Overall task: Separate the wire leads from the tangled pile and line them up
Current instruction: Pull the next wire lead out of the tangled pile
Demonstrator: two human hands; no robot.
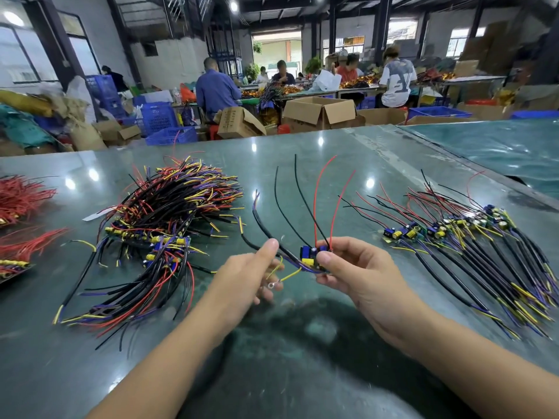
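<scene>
A tangled pile (163, 231) of small circuit boards with black, red, yellow and purple leads lies left of centre on the table. To the right, a row of lined-up boards (447, 228) fans its leads across the top. Between them, above the table, my right hand (354, 267) grips a couple of small boards (311, 257) whose red and black leads stick upward. My left hand (257, 267) pinches the black sleeved leads coming off those boards, and a yellow lead with a ring terminal (270, 285) hangs below.
Bundles of red wires (21, 201) lie at the table's left edge. The dark green table (302, 358) has a raised teal section (499, 149) at the far right. Cardboard boxes, blue crates and seated workers fill the room behind.
</scene>
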